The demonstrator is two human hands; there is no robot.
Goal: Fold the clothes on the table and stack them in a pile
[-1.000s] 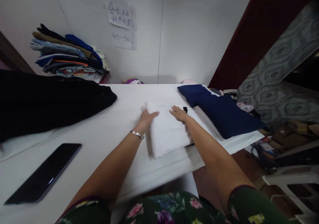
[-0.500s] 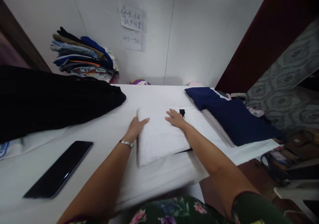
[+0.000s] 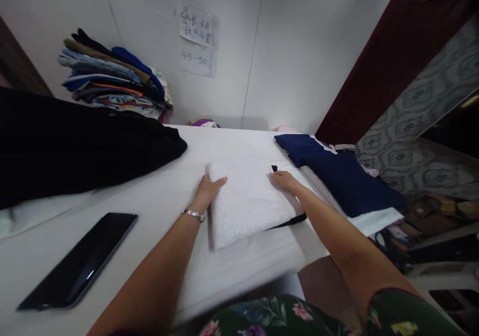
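Observation:
A folded white cloth point(image 3: 250, 201) with a fleecy surface lies in the middle of the table, and black trim shows along its lower right edge. At its left edge is my left hand point(image 3: 208, 189), thumb on top and the other fingers around the side, mostly hidden. My right hand point(image 3: 285, 180) grips the cloth's right part with curled fingers, right beside a small black piece point(image 3: 274, 168). What lies under the right fingers cannot be made out.
A black garment point(image 3: 86, 149) covers the table's left side. A phone point(image 3: 80, 261) lies at the front left. Behind stands a stack of folded clothes point(image 3: 116, 79). Navy clothing point(image 3: 333, 174) lies at the right, over white fabric. Paper signs point(image 3: 198, 42) hang on the wall.
My right hand has slid from the top of the white cloth to the right, and its fingers have curled in. The cloth's right side now spreads further right. My left hand stays at the left edge.

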